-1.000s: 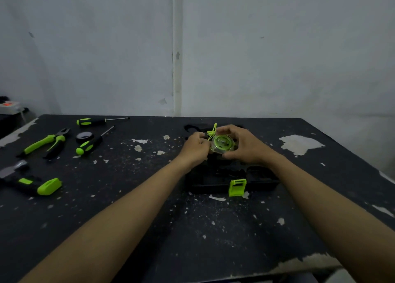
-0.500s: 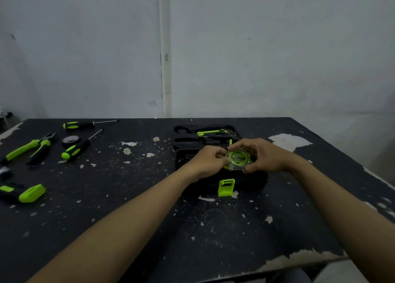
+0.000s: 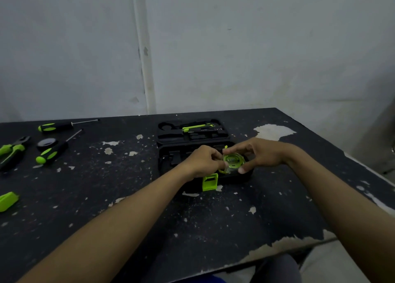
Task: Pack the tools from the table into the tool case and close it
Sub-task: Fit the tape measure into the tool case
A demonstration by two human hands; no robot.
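No text can be read for certain. The only print near the hands is on the round green face of the tape measure (image 3: 233, 160), which the left hand (image 3: 204, 162) and the right hand (image 3: 264, 154) pinch between them. A short pale line of characters crosses the middle of that face, just left of the right thumb, but it is too blurred to read. Beyond both hands, the far half of the open tool case (image 3: 171, 133) shows a row of tiny pale marks, too small to make out.

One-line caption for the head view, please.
Left hand and right hand hold tape measure over open case; pliers lie far left.
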